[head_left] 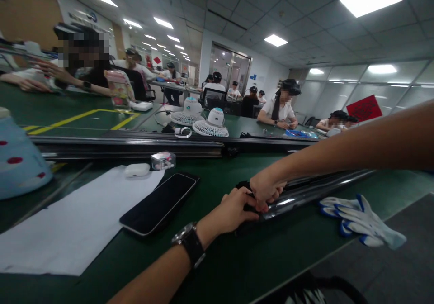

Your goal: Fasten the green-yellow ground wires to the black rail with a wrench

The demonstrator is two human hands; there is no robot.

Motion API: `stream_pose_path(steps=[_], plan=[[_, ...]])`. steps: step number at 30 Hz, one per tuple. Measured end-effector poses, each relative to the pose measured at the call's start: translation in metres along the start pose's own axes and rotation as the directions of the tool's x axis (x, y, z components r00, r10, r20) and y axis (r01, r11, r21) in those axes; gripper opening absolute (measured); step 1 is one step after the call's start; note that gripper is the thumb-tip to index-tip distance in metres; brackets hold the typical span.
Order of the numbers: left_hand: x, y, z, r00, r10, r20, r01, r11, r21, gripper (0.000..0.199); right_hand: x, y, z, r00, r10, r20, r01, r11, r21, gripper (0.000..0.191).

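A long glossy black strip (305, 199) lies slantwise on the green table, its near end under both hands. My left hand (233, 211), with a black watch (190, 244) on the wrist, grips this end, thumb and fingers bent around its dark edge. Curled into a fist right above and touching it, my right hand (266, 188) is closed at the same end. What its fingertips pinch is hidden. Blue-and-white gloves (364, 220) lie to the right of the strip.
Left of the hands are a black phone (161, 204), white paper (68, 222), a white case (137, 170) and a small clear box (163, 160). Black bars (135, 148) cross behind them. Two white fans (212, 123) stand farther back. Several people sit at tables beyond.
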State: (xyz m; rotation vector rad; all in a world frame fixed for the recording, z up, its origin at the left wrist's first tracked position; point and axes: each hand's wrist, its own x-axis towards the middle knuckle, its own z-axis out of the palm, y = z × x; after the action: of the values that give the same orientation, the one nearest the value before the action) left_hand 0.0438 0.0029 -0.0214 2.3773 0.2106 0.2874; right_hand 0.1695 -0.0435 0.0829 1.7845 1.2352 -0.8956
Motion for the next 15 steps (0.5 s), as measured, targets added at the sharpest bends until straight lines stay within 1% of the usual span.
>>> stream_pose_path(steps=[5, 10, 12, 15], plan=[[0.0047, 0.0022, -0.0019, 0.999, -0.027, 0.026, 0.027, 0.999, -0.018, 0.023, 0.0008, -0.0015, 0.0017, 1.0, -0.015, 0.004, 0.015, 1.0, -0.009, 0.035], [0.0078, 0.0034, -0.0046, 0.995, -0.083, 0.053, 0.085, 0.996, -0.024, 0.033, 0.0002, 0.0025, 0.0023, 0.99, -0.136, -0.034, 0.135, 0.99, -0.041, 0.035], [0.0076, 0.0029, -0.0041, 0.994, -0.089, 0.06, 0.091, 0.995, -0.033, 0.032, 0.0005, 0.0033, 0.0021, 0.984, -0.172, -0.048, 0.169, 0.984, -0.064, 0.035], [0.0066, 0.002, -0.0022, 0.995, -0.081, 0.05, 0.083, 0.996, -0.038, 0.023, 0.0019, 0.0023, 0.0023, 0.979, -0.196, -0.057, 0.19, 0.977, -0.092, 0.034]])
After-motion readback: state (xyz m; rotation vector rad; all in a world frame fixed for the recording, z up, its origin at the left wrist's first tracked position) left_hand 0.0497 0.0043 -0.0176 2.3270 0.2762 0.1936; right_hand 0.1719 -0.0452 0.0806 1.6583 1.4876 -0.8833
